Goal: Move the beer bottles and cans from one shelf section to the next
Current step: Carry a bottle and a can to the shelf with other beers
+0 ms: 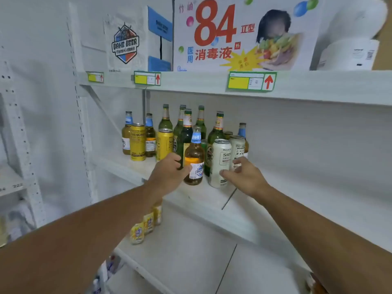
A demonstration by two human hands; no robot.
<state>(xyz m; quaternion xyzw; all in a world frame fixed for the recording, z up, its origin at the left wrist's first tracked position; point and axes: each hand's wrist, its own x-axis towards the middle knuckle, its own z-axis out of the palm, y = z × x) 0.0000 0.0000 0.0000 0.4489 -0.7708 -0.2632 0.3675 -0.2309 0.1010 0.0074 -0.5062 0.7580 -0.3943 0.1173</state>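
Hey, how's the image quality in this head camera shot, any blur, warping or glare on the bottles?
Head view: lighting is flat and even, shadows faint; wide-angle distortion bows the upper shelf edge and stretches the forearms; the amber bottle and white can near the left hand and right hand read fairly sharp, with no strong glare; frame edges look soft; the face on the 84 box is blurred.

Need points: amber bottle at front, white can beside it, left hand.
amber bottle [194, 155], head view, on its glass body
white can [220, 160], head view, on its label
left hand [167, 175], head view, back of hand
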